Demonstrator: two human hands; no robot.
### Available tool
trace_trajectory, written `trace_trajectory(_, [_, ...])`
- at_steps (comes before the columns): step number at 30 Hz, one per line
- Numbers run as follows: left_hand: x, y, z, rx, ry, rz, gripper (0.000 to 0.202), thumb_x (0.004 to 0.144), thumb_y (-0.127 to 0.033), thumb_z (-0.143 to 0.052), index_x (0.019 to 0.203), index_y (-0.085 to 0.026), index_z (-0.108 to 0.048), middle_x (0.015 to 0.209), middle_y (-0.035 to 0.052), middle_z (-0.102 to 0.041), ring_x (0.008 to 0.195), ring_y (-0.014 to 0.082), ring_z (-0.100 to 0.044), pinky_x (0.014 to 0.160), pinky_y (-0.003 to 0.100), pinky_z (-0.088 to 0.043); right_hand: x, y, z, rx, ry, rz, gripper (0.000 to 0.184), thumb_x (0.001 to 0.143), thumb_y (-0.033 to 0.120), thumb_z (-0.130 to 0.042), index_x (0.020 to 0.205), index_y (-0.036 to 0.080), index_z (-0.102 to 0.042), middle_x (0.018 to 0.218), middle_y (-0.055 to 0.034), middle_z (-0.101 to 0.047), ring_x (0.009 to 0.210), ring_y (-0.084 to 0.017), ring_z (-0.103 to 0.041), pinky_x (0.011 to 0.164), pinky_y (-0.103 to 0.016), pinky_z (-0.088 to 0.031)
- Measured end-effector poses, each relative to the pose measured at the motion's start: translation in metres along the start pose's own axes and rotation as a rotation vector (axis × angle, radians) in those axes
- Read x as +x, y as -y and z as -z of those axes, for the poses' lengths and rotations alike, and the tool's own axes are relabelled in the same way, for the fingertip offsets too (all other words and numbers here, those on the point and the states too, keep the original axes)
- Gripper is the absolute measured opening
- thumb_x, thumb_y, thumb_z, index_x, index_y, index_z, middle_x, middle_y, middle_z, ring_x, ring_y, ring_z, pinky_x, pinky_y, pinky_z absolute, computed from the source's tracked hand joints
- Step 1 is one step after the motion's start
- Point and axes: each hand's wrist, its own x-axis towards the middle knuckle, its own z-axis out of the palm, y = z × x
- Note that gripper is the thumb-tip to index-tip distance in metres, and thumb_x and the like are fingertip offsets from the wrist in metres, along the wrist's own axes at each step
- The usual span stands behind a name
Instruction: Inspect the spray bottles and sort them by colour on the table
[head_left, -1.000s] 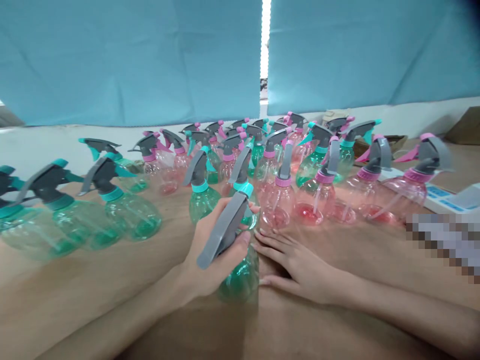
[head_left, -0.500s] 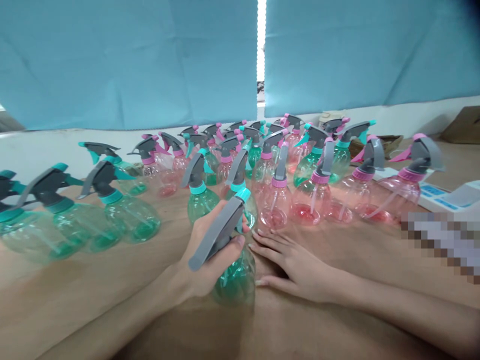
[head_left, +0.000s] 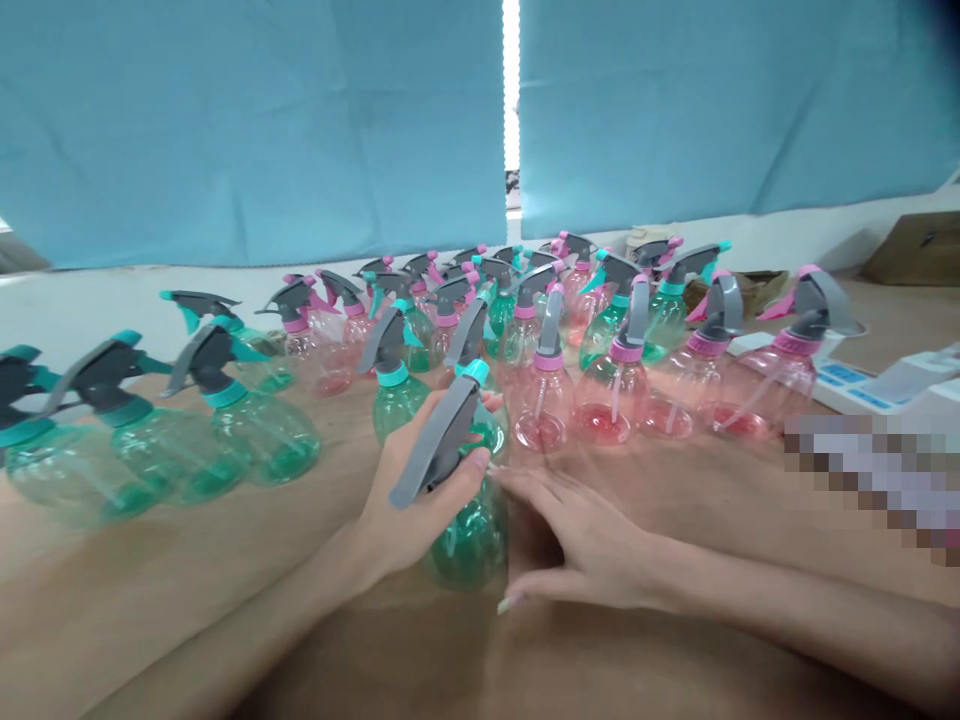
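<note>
My left hand [head_left: 420, 480] is wrapped round the neck of a green spray bottle [head_left: 469, 545] with a grey trigger head and turquoise nozzle. The bottle stands on the brown table in front of me. To its right is my right hand [head_left: 585, 530], open, thumb and fingers spread, the fingertips close to the bottle's upper side; whether they touch it I cannot tell. Just behind stand another green spray bottle [head_left: 397, 400] and a pink spray bottle [head_left: 541, 405].
Several green spray bottles [head_left: 266, 440] line the left side. More pink bottles [head_left: 611, 400] stand at centre right, with a mixed cluster behind. At the right are a white device [head_left: 862, 385] and a blurred-out patch. Blue curtains [head_left: 262, 130] hang at the back.
My right hand has lifted off the tabletop towards the bottle, its thumb spreading away from the fingers. The held bottle has shifted slightly away from me. The view has turned slightly.
</note>
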Motion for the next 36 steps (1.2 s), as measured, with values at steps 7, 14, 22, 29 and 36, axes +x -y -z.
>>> trace_trajectory(7, [-0.012, -0.001, 0.007, 0.087, -0.047, 0.054, 0.035, 0.088, -0.030, -0.056, 0.122, -0.024, -0.053, 0.100, 0.0035, -0.065, 0.087, 0.0193, -0.063, 0.083, 0.037, -0.054, 0.019, 0.042, -0.002, 0.121, -0.163, 0.063, 0.081, 0.075, 0.053, -0.074, 0.139, 0.020, -0.037, 0.136, -0.0146, -0.055, 0.121, -0.030, -0.054, 0.099, -0.044, -0.045])
trace_trajectory(14, [-0.045, -0.004, 0.045, 0.202, -0.049, 0.113, 0.040, 0.088, -0.037, -0.058, 0.126, -0.024, -0.051, 0.088, 0.0011, -0.066, 0.078, 0.0185, -0.064, 0.068, 0.030, -0.052, 0.048, 0.076, -0.029, 0.042, -0.149, 0.029, 0.063, 0.075, 0.055, -0.073, 0.121, 0.018, -0.049, 0.118, -0.0132, -0.063, 0.107, -0.030, -0.061, 0.089, -0.047, -0.050])
trace_trajectory(22, [-0.101, 0.041, 0.100, 0.087, -0.240, 0.080, 0.050, 0.091, -0.051, -0.045, 0.128, -0.017, -0.046, 0.128, 0.0136, -0.059, 0.116, 0.0295, -0.058, 0.097, 0.043, -0.046, 0.095, 0.097, -0.056, -0.065, -0.143, 0.076, 0.066, 0.076, 0.050, -0.074, 0.128, 0.017, -0.047, 0.124, -0.0153, -0.061, 0.115, -0.031, -0.058, 0.094, -0.049, -0.047])
trace_trajectory(29, [-0.131, 0.067, 0.117, 0.347, -0.233, 0.348, 0.038, 0.098, -0.046, -0.039, 0.121, -0.019, -0.052, 0.125, 0.0123, -0.063, 0.108, 0.0288, -0.064, 0.094, 0.048, -0.047, 0.134, 0.096, -0.059, -0.305, -0.190, 0.034, 0.061, 0.079, 0.055, -0.070, 0.122, 0.014, -0.054, 0.116, -0.0165, -0.063, 0.113, -0.033, -0.057, 0.091, -0.049, -0.048])
trace_trajectory(36, [-0.138, 0.080, 0.112, 0.613, -0.048, 0.240, 0.025, 0.094, -0.028, -0.041, 0.111, -0.018, -0.057, 0.115, 0.0107, -0.067, 0.105, 0.0271, -0.064, 0.090, 0.044, -0.051, 0.154, 0.094, -0.052, -0.500, -0.134, -0.087, 0.070, 0.086, 0.053, -0.062, 0.139, 0.013, -0.040, 0.120, -0.0175, -0.063, 0.101, -0.035, -0.064, 0.077, -0.045, -0.052])
